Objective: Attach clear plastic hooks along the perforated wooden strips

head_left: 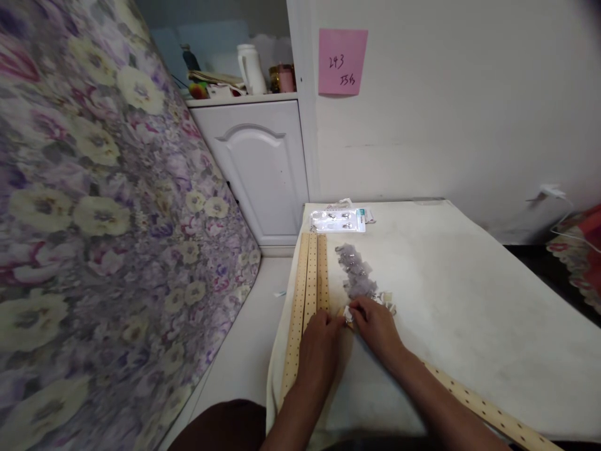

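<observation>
My left hand (323, 343) is closed, its thumb and forefinger at the end of a pale perforated wooden strip (474, 396). Close against those fingers, my right hand (377, 324) pinches a small white piece (348, 314) at the same end. What the piece is exactly is too small to tell. The strip passes beneath my right forearm towards the lower right. Just beyond my hands lies a row of small grey translucent pieces (357, 270) with shiny metal bits. Several small white and yellowish scraps (387, 302) lie beside my right hand.
Three perforated wooden strips (311, 275) lie side by side along the left edge of the white table (451, 282). A clear blister pack (335, 220) lies at the back. Left of the table hangs a floral curtain (94, 213); a white cabinet (253, 163) stands behind.
</observation>
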A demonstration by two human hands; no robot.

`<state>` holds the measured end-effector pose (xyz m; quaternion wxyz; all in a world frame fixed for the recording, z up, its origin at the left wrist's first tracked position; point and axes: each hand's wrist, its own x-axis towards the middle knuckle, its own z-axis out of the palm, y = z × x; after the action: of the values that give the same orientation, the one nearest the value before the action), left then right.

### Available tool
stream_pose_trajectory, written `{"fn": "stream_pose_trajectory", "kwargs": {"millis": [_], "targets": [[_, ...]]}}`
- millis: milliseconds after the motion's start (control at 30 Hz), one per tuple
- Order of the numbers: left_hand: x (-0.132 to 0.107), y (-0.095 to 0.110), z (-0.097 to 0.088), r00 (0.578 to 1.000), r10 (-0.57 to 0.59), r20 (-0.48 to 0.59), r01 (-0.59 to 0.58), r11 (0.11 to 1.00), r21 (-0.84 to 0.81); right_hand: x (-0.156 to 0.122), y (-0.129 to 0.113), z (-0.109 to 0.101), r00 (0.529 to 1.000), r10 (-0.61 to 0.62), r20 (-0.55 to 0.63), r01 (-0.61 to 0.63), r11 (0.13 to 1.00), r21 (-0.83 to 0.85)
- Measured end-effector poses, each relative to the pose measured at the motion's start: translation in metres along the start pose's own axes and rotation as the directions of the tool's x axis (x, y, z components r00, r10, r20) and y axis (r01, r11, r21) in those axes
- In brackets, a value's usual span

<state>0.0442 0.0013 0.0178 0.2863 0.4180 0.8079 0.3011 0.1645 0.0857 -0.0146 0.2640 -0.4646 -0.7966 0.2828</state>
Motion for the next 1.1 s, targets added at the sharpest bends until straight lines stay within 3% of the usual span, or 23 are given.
{"fn": "stream_pose_trajectory", "kwargs": {"millis": [733,1100], "targets": [[0.0037,-0.0015,0.0027,1.000,-0.001,0.012,0.001,1.000,0.019,-0.0004,0.0069,-0.0007,0.997,0.029,0.068,-0.029,1.000,-0.007],[0.0031,-0.0041,0.0051,1.000,0.027,0.001,-0.027,1.000,-0.005,-0.0003,0.0088,0.0016,0.998,-0.015,0.060,0.016,1.000,-0.005]]}}
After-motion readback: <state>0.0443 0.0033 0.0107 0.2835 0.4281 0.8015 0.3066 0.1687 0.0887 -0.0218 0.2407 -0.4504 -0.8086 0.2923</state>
